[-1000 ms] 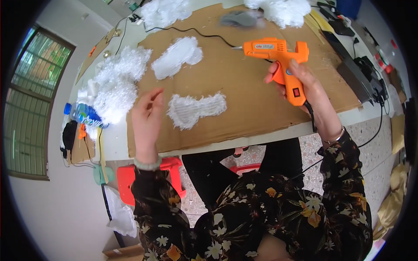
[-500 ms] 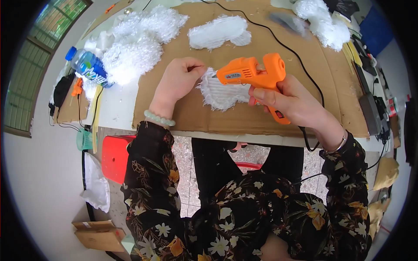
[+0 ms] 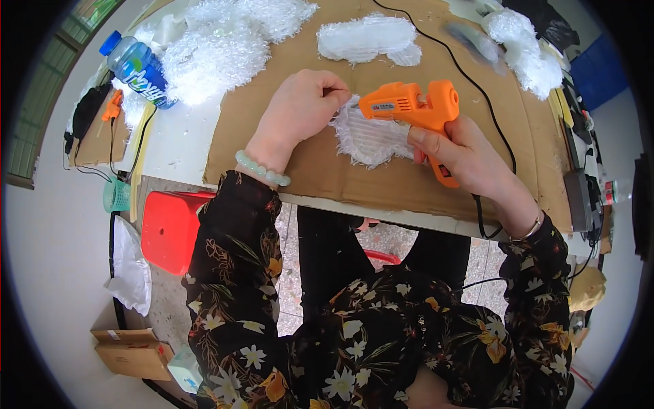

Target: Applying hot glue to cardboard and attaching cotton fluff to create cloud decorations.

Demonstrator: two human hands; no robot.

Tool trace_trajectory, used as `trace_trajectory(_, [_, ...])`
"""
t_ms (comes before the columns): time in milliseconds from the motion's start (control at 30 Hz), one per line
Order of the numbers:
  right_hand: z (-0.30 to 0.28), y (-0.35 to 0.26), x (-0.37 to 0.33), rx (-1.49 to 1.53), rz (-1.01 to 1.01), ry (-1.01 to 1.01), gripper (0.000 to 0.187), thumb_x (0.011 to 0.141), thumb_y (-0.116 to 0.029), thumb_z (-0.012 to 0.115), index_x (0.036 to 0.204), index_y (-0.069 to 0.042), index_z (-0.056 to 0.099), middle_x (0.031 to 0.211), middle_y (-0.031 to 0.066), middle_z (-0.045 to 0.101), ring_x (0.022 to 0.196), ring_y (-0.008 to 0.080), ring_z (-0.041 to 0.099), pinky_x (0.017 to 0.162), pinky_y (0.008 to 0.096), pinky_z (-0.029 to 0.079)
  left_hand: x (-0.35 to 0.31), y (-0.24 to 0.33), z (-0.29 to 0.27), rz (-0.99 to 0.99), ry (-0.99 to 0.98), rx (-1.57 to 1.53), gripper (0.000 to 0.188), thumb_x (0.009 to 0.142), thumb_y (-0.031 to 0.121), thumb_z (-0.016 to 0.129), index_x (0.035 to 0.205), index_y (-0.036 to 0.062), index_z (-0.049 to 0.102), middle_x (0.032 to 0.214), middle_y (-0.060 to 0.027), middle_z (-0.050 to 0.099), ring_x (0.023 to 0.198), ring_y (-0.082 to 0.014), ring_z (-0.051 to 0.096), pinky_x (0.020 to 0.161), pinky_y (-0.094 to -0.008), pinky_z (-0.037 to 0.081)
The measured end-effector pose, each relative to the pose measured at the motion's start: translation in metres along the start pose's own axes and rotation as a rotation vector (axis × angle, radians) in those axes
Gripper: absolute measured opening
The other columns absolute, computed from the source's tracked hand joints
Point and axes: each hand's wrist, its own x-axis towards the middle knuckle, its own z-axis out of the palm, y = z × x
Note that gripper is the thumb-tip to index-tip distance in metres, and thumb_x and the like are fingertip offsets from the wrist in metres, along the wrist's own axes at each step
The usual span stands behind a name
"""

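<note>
My right hand (image 3: 470, 153) grips an orange glue gun (image 3: 409, 103) by its handle, thumb toward me. The gun's nozzle points left, at the upper edge of a white fringed fabric piece (image 3: 371, 140) with a ribbed face, lying on brown cardboard (image 3: 300, 174). At that piece's upper left corner my left hand (image 3: 303, 105) is closed in a pinch; what lies between its fingertips is too small to make out. A second white fringed piece (image 3: 368, 39) lies flat farther back, apart from both hands.
Fluffy white material (image 3: 218, 54) is heaped at the back left, beside a blue-capped bottle (image 3: 136, 71). More white fluff (image 3: 524, 54) lies back right. The gun's black cord (image 3: 470, 75) runs across the cardboard. A red stool (image 3: 170, 232) stands left below the table.
The view has shifted, so the table things appear slightly farther right and higher. The nozzle stays at the piece's upper edge and my left hand keeps its pinch.
</note>
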Motion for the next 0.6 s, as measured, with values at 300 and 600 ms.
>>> trace_trajectory(300, [-0.002,0.005,0.0,-0.045,0.029,-0.016,0.022,0.097,-0.024,0.052,0.097,-0.002,0.054,0.078,0.0008,0.054,0.069,0.0092,0.051,0.064,0.0255,0.041,0.001,0.001,0.005,0.022,0.011,0.034,0.017,0.081,0.017,0.062,0.084,0.0026,0.071,0.069,-0.0122,0.066,0.064,-0.0259,0.064,0.063,-0.0366,0.049])
trace_trajectory(600, [0.001,0.012,-0.003,-0.045,-0.107,0.09,0.044,0.094,-0.039,0.056,0.075,0.001,0.057,0.06,0.0033,0.054,0.056,0.0128,0.052,0.054,0.0302,0.043,0.001,0.004,0.004,0.024,-0.02,0.071,0.017,0.082,0.018,0.062,0.085,0.0033,0.07,0.067,-0.0114,0.065,0.064,-0.026,0.063,0.062,-0.0369,0.049])
